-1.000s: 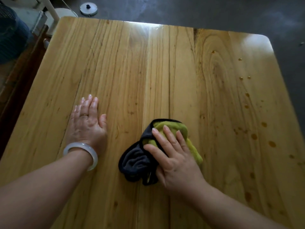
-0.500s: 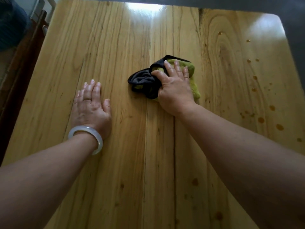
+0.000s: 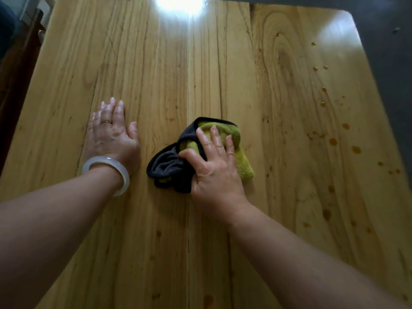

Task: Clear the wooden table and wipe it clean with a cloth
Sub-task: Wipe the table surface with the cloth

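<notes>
Cloth under right hand

The yellow-brown plank wooden table is smooth, glossy varnished wood. The green-and-black fleecy cloth looks soft and matt. The pale ring-shaped bangle looks glassy.

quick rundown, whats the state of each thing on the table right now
wooden table: bare of objects, amber droplets along its right side
cloth: bunched, green and black, flat on the table
right hand: presses on the cloth, fingers spread
left hand: flat on the table
bangle: on left wrist
</notes>
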A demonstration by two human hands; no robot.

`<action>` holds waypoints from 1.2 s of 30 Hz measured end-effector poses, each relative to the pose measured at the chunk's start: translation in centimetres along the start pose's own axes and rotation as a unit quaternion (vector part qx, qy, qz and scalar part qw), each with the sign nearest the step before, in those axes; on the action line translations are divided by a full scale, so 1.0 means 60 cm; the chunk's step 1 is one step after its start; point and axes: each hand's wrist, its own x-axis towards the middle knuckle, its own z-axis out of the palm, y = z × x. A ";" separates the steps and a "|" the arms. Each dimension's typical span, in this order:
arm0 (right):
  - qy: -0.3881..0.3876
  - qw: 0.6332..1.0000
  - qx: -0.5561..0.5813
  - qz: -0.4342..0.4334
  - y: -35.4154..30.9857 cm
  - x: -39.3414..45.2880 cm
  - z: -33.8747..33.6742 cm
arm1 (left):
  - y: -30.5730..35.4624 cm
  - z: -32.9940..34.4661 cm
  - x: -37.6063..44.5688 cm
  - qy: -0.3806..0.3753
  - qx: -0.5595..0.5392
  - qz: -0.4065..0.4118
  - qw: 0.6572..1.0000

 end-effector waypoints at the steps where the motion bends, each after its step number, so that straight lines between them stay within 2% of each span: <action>1: -0.002 1.000 0.003 0.000 -0.004 -0.015 0.004 | 0.001 0.000 0.000 0.001 -0.004 0.001 1.000; 11: -0.010 0.999 0.022 0.030 -0.037 -0.111 0.026 | -0.007 -0.014 0.011 -0.026 -0.084 0.007 0.996; 15: -0.005 0.999 -0.017 0.030 -0.015 -0.066 0.020 | -0.003 -0.025 -0.007 -0.051 -0.084 0.010 0.995; 20: 0.022 0.997 -0.033 0.065 0.026 0.039 0.003 | 0.013 -0.002 -0.081 -0.034 -0.066 0.044 0.996; 27: 0.022 0.992 -0.067 0.105 0.046 0.125 -0.008 | 0.035 0.019 -0.108 -0.016 -0.035 0.035 0.999; 31: 0.032 0.993 -0.064 0.091 0.039 0.108 -0.007 | 0.037 0.018 -0.112 -0.014 -0.020 0.034 0.999; 36: 0.028 0.997 -0.055 0.053 0.015 0.019 0.004 | 0.035 0.021 -0.110 -0.028 -0.014 0.033 0.999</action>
